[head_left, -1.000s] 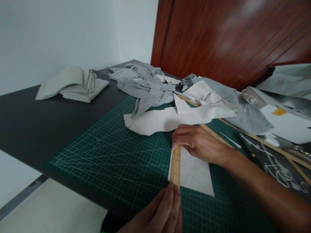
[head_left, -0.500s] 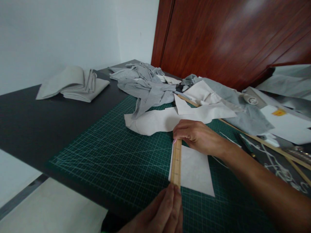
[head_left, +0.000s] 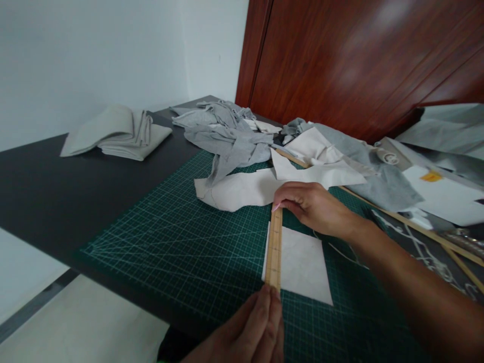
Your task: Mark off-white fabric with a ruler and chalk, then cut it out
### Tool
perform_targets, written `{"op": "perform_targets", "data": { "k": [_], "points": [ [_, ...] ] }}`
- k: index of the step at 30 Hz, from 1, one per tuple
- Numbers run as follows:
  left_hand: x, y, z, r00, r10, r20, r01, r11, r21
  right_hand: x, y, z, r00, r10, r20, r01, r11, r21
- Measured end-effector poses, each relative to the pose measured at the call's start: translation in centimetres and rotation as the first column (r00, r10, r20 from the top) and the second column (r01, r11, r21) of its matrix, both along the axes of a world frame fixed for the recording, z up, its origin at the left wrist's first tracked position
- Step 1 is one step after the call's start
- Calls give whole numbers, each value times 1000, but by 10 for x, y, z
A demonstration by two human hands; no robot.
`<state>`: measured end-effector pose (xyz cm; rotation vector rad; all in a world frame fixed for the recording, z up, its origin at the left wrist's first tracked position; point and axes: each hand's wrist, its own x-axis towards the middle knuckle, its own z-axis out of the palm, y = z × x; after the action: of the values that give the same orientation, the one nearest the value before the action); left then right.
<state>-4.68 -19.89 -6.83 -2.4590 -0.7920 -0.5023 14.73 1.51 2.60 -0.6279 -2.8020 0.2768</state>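
A wooden ruler [head_left: 274, 249] lies lengthwise on a white fabric piece [head_left: 305, 264], near its left edge. My left hand [head_left: 251, 322] is closed on the ruler's near end, fingers pressed together. At the far end my right hand [head_left: 308, 204] is closed in a pinch, with a small pink piece [head_left: 276, 206] at its fingertips; it looks like tailor's chalk. That fingertip point is just past the fabric's far edge, beside the ruler. Beneath everything is a green cutting mat [head_left: 181, 242]. A long, curved white fabric piece [head_left: 242, 190] lies just beyond the right hand.
Grey cloth [head_left: 230, 133] is heaped at the back of the mat. Folded beige fabric [head_left: 124, 133] sits on the dark table [head_left: 34, 186] at left. To the right are a long wooden strip [head_left: 412, 224], white cord [head_left: 427, 257] and a white box [head_left: 442, 194].
My right hand has moved slightly away along the ruler with the pink piece, uncovering more of the ruler and the fabric's far corner. The left hand stays in place.
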Motion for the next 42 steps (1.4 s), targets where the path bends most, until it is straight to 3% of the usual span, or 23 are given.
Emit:
{"op": "perform_targets", "data": {
  "k": [4, 15, 23, 36, 42],
  "points": [
    [1, 1, 3, 1000, 7, 20, -7, 1000, -3, 0, -4, 9, 1000, -8, 21, 10, 997, -75],
    [-2, 0, 6, 1000, 1, 6, -1, 1000, -8, -28, -33, 29, 961, 207, 183, -148, 945, -290],
    [-2, 0, 5, 1000, 4, -4, -4, 1000, -20, -39, -48, 25, 899, 303, 316, -225, 939, -259],
    [-2, 0, 1, 1000, 20, -22, -20, 1000, 9, -44, -47, 26, 880, 317, 353, -237, 938, -254],
    [-1, 2, 0, 1000, -7, -16, 7, 1000, 5, -44, -48, 28, 872, 315, 375, -202, 929, -311]
  ]
}}
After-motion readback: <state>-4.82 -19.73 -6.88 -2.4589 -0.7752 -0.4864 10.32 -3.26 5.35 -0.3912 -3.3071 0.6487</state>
